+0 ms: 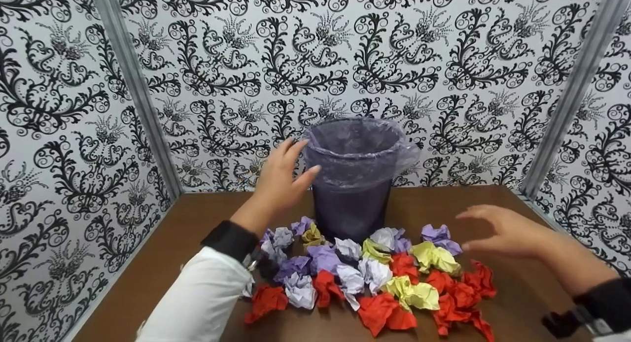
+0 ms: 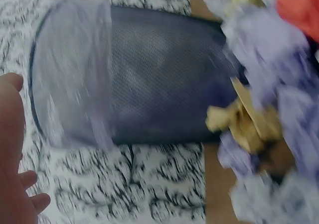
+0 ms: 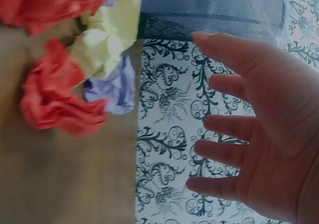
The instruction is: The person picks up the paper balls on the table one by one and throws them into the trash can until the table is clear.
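Note:
A dark mesh wastebasket (image 1: 350, 209) stands upright at the back of the table, a clear plastic bag (image 1: 345, 169) folded over its rim. My left hand (image 1: 283, 177) is raised beside the rim on the left, fingers extended and holding nothing. Over the table's right side hovers my right hand (image 1: 508, 231), its fingers spread and empty, near a purple crumpled paper (image 1: 441, 237). In front of the basket lie several crumpled papers: red (image 1: 379, 312), yellow (image 1: 411, 292), white (image 1: 300, 289), purple (image 1: 323, 259) and one tan-gold (image 2: 251, 124).
The brown table (image 1: 153, 263) carries the paper pile across its middle. Patterned black-and-white panels (image 1: 222, 85) rise at the back and both sides, joined by grey metal posts (image 1: 143, 95). Two red papers (image 1: 478, 283) lie toward the right.

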Tool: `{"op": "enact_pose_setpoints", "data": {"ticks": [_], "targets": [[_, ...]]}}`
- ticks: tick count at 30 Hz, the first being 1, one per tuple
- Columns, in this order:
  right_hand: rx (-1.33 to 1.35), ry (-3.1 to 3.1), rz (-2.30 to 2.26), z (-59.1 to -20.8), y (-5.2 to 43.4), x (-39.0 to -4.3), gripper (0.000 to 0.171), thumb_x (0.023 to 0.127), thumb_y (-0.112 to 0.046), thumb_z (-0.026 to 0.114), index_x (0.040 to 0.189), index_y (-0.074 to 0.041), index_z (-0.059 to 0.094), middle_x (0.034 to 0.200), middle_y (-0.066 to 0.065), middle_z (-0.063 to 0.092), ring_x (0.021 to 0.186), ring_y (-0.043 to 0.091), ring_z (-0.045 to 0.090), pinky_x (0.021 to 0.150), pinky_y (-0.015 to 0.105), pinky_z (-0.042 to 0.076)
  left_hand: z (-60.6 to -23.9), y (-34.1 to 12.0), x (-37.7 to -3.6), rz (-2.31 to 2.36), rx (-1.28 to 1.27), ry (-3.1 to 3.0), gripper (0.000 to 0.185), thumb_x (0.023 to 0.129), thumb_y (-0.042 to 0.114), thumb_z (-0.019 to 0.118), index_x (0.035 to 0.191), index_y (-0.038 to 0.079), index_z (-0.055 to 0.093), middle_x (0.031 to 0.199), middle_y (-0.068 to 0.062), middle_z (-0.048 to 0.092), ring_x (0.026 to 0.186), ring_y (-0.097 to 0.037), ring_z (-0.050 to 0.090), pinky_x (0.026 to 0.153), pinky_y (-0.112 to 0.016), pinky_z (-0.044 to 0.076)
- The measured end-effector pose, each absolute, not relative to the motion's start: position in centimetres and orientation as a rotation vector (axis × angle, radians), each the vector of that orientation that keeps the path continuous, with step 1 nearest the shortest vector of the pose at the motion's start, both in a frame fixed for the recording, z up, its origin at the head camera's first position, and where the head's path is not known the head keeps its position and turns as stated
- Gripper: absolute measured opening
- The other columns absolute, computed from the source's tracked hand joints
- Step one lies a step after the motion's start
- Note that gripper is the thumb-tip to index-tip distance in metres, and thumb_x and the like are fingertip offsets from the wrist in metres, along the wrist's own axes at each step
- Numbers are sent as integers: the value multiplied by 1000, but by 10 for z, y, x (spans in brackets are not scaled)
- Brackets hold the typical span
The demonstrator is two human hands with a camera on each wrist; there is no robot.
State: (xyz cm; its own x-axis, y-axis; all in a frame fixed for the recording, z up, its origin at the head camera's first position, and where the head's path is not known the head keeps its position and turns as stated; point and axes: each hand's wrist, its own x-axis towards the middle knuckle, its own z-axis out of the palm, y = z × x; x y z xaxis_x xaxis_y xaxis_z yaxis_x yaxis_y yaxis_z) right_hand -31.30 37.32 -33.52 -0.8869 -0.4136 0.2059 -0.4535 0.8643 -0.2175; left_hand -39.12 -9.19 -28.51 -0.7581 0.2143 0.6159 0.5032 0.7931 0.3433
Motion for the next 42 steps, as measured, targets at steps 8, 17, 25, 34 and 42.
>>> {"op": "enact_pose_setpoints", "data": {"ticks": [8, 17, 25, 34, 42], "targets": [[691, -2957, 428, -364, 382, -300, 67, 71, -47, 80, 127, -16, 60, 134, 22, 53, 122, 47, 49, 98, 68, 37, -267, -54, -394, -672, -560, -2457, 79, 78, 81, 45, 145, 41, 37, 161, -2, 17, 146, -33, 17, 112, -63, 22], [756, -2960, 406, -402, 386, -297, 61, 63, -33, 84, 119, -16, 66, 113, 2, 62, 99, 23, 59, 82, 41, 53, -282, -42, -409, -904, -470, -2460, 60, 77, 71, 63, 117, 27, 57, 163, -10, -1, 146, -40, 15, 114, -58, 22], [873, -2899, 470, -419, 394, -301, 42, 63, -15, 80, 104, -22, 71, 91, -12, 61, 80, 4, 54, 64, 24, 48, -291, -37, -416, -1192, -387, -2378, 66, 71, 61, 77, 116, 22, 49, 159, -23, -11, 137, -47, 33, 110, -52, 35], [827, -2961, 601, -418, 397, -301, 31, 69, -10, 75, 93, -27, 66, 83, -9, 58, 71, 2, 51, 56, 23, 45, -292, -34, -416, -1266, -373, -2354, 73, 66, 61, 80, 117, 23, 46, 113, -2, 58, 103, -19, 59, 91, -36, 50], [770, -2883, 567, -393, 403, -297, 26, 67, -10, 77, 85, -23, 63, 75, -10, 57, 65, 0, 51, 54, 22, 47, -290, -33, -418, -1281, -409, -2337, 66, 66, 55, 83, 110, 20, 48, 110, 3, 55, 99, -17, 58, 90, -37, 51]]}}
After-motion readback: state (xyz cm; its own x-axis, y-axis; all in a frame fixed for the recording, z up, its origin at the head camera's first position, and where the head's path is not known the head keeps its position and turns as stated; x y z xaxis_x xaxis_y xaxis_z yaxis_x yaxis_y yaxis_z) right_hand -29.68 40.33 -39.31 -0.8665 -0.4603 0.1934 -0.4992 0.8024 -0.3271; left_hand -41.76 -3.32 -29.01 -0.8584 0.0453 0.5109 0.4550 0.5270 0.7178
